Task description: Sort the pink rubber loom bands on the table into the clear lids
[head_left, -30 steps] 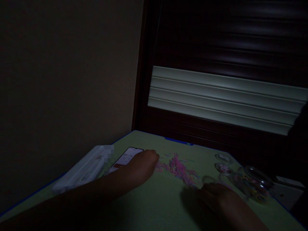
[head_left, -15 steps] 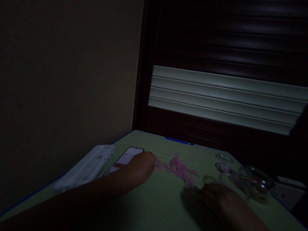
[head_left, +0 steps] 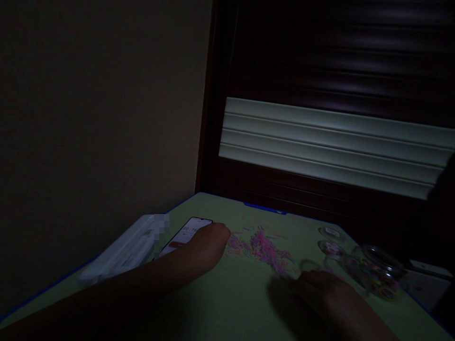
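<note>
A loose pile of small pink and pastel bands (head_left: 265, 248) lies on the pale green tabletop (head_left: 227, 293). My left hand (head_left: 213, 240) rests at the pile's left edge, its fingers curled and mostly hidden from view, the forearm passing over part of a lit phone (head_left: 183, 235). Near the pile's lower right end is my right hand (head_left: 320, 289), fingers bent together and pointing left; its fingertips are too dark to show what they hold. Just behind it a faint clear round rim (head_left: 309, 265) shows.
A clear jar of coloured bands (head_left: 382, 279) lies at the right, beside a small clear dish (head_left: 330, 247) and a lid (head_left: 332, 233). A pale device (head_left: 426, 286) is at the far right. White plastic packaging (head_left: 122, 248) lies along the left edge.
</note>
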`<state>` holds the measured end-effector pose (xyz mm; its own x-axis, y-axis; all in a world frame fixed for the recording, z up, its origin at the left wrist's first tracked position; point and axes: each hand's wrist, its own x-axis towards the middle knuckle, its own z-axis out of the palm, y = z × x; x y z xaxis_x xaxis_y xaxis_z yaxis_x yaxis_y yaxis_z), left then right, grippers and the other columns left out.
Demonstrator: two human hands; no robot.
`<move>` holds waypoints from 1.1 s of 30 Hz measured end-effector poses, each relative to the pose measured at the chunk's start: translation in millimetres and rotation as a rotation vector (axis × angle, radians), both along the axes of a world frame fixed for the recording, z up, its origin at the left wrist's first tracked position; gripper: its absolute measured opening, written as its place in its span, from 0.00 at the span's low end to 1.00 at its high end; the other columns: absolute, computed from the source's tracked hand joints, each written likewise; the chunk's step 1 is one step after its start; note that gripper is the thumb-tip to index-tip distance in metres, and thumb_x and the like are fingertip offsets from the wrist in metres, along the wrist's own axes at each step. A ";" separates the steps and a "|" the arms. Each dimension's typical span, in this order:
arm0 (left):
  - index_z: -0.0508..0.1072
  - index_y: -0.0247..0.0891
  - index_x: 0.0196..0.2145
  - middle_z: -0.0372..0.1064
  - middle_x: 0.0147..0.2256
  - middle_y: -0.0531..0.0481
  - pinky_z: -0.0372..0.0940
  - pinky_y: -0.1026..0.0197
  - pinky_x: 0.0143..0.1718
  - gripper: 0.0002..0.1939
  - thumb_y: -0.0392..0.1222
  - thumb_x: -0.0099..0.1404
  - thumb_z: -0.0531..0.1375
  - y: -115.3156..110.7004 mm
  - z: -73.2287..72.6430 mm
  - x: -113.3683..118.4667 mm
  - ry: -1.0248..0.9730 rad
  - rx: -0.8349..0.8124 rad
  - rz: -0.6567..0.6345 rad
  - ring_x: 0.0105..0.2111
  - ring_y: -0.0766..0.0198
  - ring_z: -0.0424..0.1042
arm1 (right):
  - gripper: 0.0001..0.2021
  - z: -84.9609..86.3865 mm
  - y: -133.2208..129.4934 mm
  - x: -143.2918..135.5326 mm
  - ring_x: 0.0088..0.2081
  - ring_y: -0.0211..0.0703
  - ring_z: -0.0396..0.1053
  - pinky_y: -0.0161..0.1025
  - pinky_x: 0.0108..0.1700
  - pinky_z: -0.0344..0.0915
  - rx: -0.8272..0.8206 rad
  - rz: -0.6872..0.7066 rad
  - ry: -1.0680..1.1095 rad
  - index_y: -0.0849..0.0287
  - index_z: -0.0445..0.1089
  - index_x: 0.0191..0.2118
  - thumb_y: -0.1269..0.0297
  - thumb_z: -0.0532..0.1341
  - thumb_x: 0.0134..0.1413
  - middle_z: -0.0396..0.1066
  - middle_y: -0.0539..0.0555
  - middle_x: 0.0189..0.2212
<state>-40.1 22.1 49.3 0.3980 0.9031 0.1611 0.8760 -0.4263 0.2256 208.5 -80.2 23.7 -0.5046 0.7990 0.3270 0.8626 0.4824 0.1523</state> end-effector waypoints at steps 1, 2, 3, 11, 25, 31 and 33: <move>0.71 0.34 0.28 0.69 0.32 0.41 0.59 0.59 0.33 0.11 0.38 0.59 0.49 -0.4 0.9 -0.1 -0.002 0.003 -0.001 0.32 0.56 0.69 | 0.09 -0.8 0.3 0.2 0.26 0.38 0.66 0.32 0.26 0.58 0.003 -0.001 -0.005 0.56 0.69 0.30 0.78 0.59 0.43 0.69 0.49 0.25; 0.70 0.34 0.28 0.69 0.32 0.42 0.59 0.59 0.33 0.11 0.38 0.59 0.49 -0.5 1.7 -0.2 -0.003 0.005 -0.003 0.32 0.56 0.69 | 0.09 -1.5 0.5 0.4 0.26 0.38 0.66 0.32 0.26 0.58 0.003 -0.007 -0.012 0.56 0.68 0.30 0.78 0.59 0.43 0.68 0.49 0.25; 0.70 0.35 0.29 0.69 0.32 0.42 0.59 0.59 0.34 0.11 0.37 0.59 0.49 -0.3 2.3 -0.3 -0.005 0.006 -0.005 0.33 0.56 0.69 | 0.09 -2.1 0.7 0.5 0.25 0.39 0.65 0.33 0.26 0.58 0.000 -0.014 -0.019 0.56 0.69 0.31 0.78 0.58 0.44 0.68 0.49 0.25; 0.69 0.34 0.26 0.68 0.30 0.42 0.59 0.59 0.31 0.11 0.34 0.57 0.48 -0.3 5.3 1.1 -0.001 0.009 0.000 0.30 0.57 0.68 | 0.08 -8.0 2.3 1.2 0.25 0.40 0.65 0.34 0.26 0.58 0.039 -0.021 0.007 0.55 0.68 0.30 0.76 0.58 0.45 0.68 0.49 0.24; 0.69 0.33 0.32 0.65 0.33 0.44 0.59 0.60 0.36 0.12 0.33 0.65 0.46 -6.8 -6.1 10.9 0.009 0.222 -0.307 0.34 0.60 0.65 | 0.11 4.9 -1.5 -2.1 0.27 0.38 0.66 0.31 0.28 0.58 -0.007 -0.029 0.011 0.56 0.69 0.30 0.79 0.58 0.42 0.69 0.49 0.26; 0.68 0.35 0.31 0.64 0.32 0.49 0.58 0.63 0.38 0.11 0.35 0.65 0.47 -25.3 -13.0 22.6 -0.131 0.202 -0.476 0.34 0.64 0.64 | 0.11 8.9 -2.3 -1.8 0.27 0.39 0.67 0.31 0.27 0.58 0.011 -0.048 0.014 0.55 0.70 0.30 0.78 0.58 0.43 0.69 0.49 0.25; 0.68 0.36 0.29 0.65 0.32 0.50 0.58 0.64 0.38 0.11 0.34 0.65 0.48 -31.9 -17.6 27.5 -0.192 0.165 -0.519 0.34 0.65 0.64 | 0.12 9.3 -2.4 -1.4 0.27 0.39 0.68 0.31 0.27 0.59 0.016 -0.038 0.026 0.54 0.70 0.31 0.79 0.58 0.42 0.69 0.49 0.26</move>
<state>-12.7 -9.8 31.7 0.7321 0.5544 0.3959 0.4928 -0.8322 0.2541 207.0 -82.6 33.0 -0.4654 0.8120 0.3524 0.8839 0.4470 0.1373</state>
